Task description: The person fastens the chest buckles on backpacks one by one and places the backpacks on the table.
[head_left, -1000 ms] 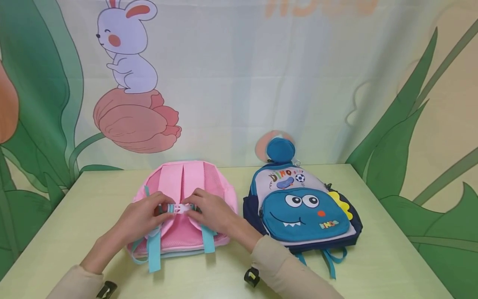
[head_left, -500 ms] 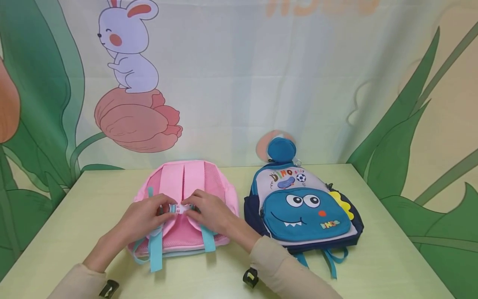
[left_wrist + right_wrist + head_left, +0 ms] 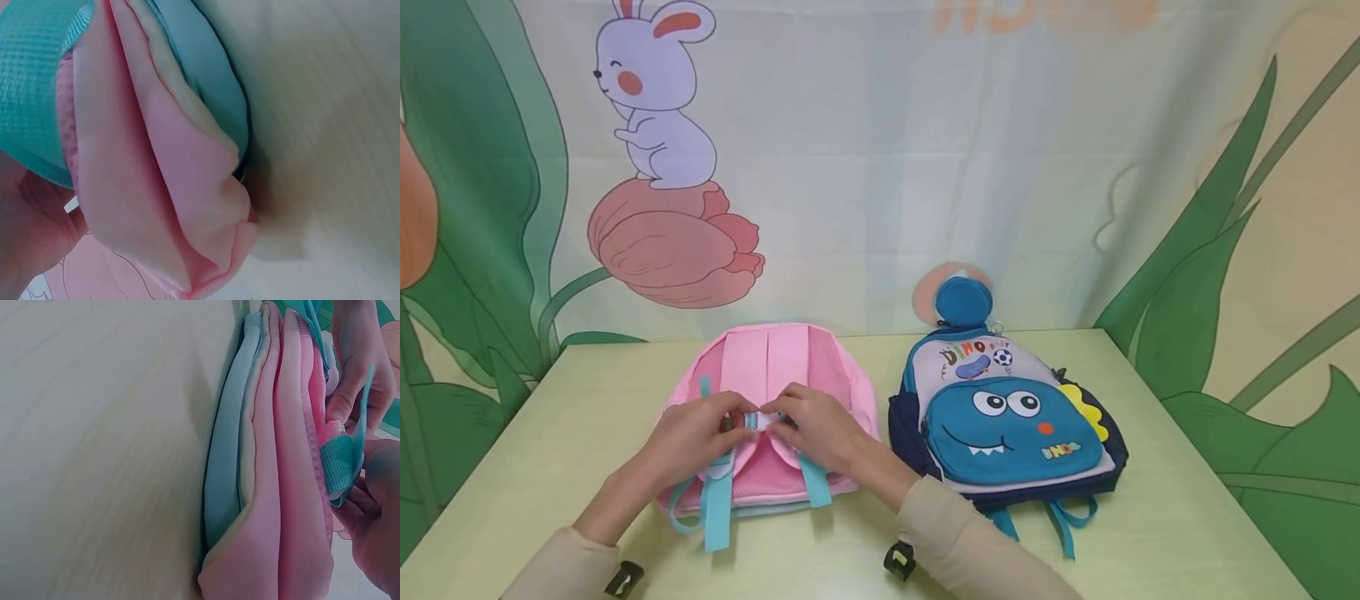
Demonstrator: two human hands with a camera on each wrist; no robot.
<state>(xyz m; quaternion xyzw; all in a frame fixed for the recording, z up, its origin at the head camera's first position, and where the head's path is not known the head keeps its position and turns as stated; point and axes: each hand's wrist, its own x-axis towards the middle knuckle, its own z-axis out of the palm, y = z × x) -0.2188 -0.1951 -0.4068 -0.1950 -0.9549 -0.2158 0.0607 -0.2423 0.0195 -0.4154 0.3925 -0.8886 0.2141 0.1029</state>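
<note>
The pink backpack lies on the table with its back panel and shoulder straps facing up. Over the middle of those straps, a white side-release buckle shows between both hands, partly covered by fingertips. My left hand pinches the buckle's left part with thumb and forefinger; my right hand pinches its right part the same way. The fingertips almost meet. Turquoise webbing hangs down from the left strap. In the right wrist view, a teal webbing loop stands beside the right hand's fingers.
A blue dinosaur backpack lies close on the right, its teal straps trailing toward the front. A round blue pouch is at its top. Behind the pale table hangs a printed curtain.
Both hands have drawn slightly closer together, the left shifting a little right. Less of the white buckle shows between the fingertips, and the left turquoise webbing has shifted slightly right.
</note>
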